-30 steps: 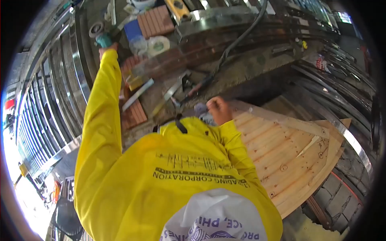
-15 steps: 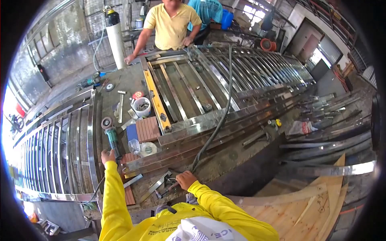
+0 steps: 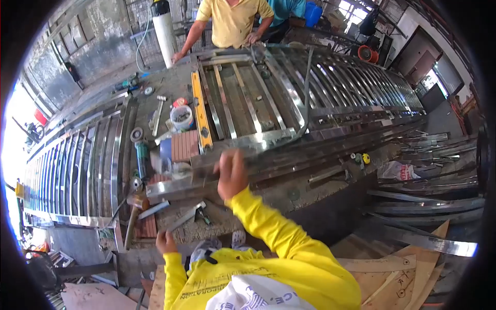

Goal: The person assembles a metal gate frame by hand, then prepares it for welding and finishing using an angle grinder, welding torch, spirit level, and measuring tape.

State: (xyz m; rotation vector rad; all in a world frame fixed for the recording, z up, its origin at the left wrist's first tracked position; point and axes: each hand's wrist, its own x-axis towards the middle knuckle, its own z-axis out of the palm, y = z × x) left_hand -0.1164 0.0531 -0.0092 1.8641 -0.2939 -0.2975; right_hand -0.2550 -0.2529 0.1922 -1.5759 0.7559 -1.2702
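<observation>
Left grip (image 3: 166,242), fingers curled, contents indiscernible, wooden-handled hammer (image 3: 132,227) to its left, handle lengthwise away; farther out, right grip (image 3: 232,174), blurred, closure indiscernible, the hand nearer the dark cable (image 3: 307,98), which lies rightward, running outward across the metal frame (image 3: 248,142) on the counter (image 3: 281,199).

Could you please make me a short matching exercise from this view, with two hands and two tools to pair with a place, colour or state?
1. right hand
2. left hand
3. angle grinder
4. spirit level

A. beside the near edge of the workbench
B. long and yellow-orange
C. blurred, seen in front of the long metal bars
D. lying down, with a green body

Pairs: 1-C, 2-A, 3-D, 4-B
</observation>
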